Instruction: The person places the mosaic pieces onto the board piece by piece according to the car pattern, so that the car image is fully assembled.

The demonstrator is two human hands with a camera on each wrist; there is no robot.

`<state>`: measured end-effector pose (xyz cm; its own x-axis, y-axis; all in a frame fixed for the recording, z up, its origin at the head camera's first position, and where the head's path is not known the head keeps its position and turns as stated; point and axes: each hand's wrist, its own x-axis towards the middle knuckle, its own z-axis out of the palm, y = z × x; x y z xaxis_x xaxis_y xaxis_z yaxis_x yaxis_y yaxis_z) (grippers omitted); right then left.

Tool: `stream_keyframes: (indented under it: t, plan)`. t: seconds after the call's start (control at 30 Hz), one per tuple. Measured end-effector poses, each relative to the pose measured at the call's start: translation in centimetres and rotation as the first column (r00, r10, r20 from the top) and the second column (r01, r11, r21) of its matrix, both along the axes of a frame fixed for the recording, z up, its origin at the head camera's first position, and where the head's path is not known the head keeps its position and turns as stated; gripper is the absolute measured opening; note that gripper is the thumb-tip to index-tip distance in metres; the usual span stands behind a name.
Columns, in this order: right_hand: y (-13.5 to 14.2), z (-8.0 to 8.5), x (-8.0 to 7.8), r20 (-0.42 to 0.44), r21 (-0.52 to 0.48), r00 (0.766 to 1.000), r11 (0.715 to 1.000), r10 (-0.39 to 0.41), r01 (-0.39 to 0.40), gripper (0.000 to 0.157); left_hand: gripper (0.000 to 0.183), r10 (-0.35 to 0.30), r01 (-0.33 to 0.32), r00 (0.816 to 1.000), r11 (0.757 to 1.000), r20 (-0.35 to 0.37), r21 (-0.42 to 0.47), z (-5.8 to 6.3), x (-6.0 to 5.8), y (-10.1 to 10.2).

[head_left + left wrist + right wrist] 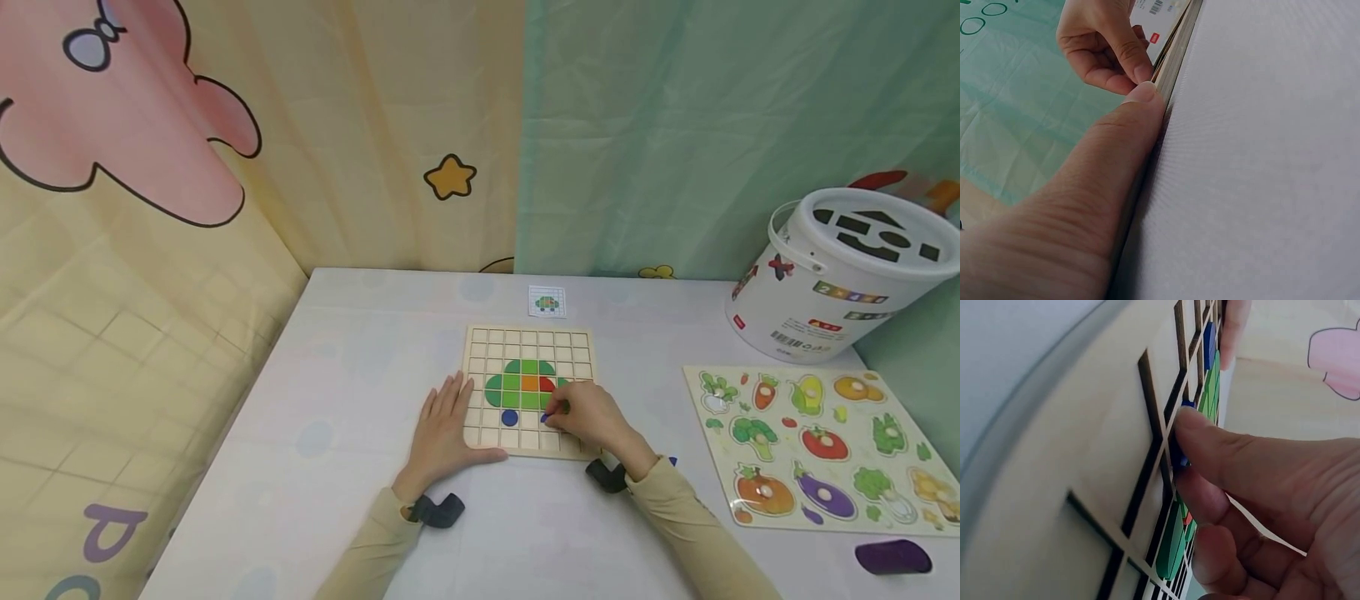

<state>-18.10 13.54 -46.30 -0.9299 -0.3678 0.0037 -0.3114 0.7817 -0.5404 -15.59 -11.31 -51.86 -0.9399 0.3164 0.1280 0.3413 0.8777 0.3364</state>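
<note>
A square wooden grid board (491,437) lies on the table, holding a shape of green pieces (512,383), an orange piece (530,383) and a red piece (546,384). Below the green ones, a round blue piece (509,417) sits in a square. My right hand (596,417) pinches another blue piece (1180,447) between thumb and fingers at the board's lower right; the fingertips partly hide it. Along the board's left edge rests my left hand (446,425), fingers straight, thumb spread along the near edge.
Behind the board lies a small picture card (547,302) with a similar shape. To the right stand a white bucket (772,300) with a slotted lid, a vegetable puzzle board (780,518) and a dark purple object (892,557). Something blue (672,461) shows by the right wrist.
</note>
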Motion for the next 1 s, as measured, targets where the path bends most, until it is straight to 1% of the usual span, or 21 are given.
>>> stream_keyframes:
  t: [0.37,0.5,0.6,0.7,0.8,1.0]
  plan:
    - [-0.2,0.1,0.2,-0.026,0.005,0.999,0.999,-0.043,0.043,0.016,0.119,-0.006,0.006,1.000,1.000,-0.012,0.004,0.1,0.0,0.0]
    - [0.1,0.1,0.3,-0.016,0.011,0.999,0.999,-0.033,0.033,0.016,0.119,-0.005,0.005,1.000,1.000,-0.015,0.007,0.1,0.0,0.0]
    - [0.7,0.3,0.5,-0.021,-0.011,1.000,1.000,-0.014,0.014,0.015,0.119,-0.006,0.006,1.000,1.000,-0.015,0.012,-0.1,0.0,0.0]
    - [2.0,0.9,1.0,-0.021,-0.044,1.000,0.999,0.000,0.000,0.012,0.119,-0.014,0.015,1.000,1.000,-0.024,0.013,-0.2,0.0,0.0]
    - [4.0,1.7,1.6,0.000,-0.055,1.000,0.998,-0.006,0.006,0.010,0.120,-0.015,0.016,1.000,1.000,-0.026,0.013,-0.2,0.0,0.0]
    - [9.1,2.4,3.4,0.042,0.006,0.999,0.999,-0.033,0.032,0.007,0.119,-0.007,0.008,1.000,1.000,-0.009,0.011,-0.1,0.1,0.0]
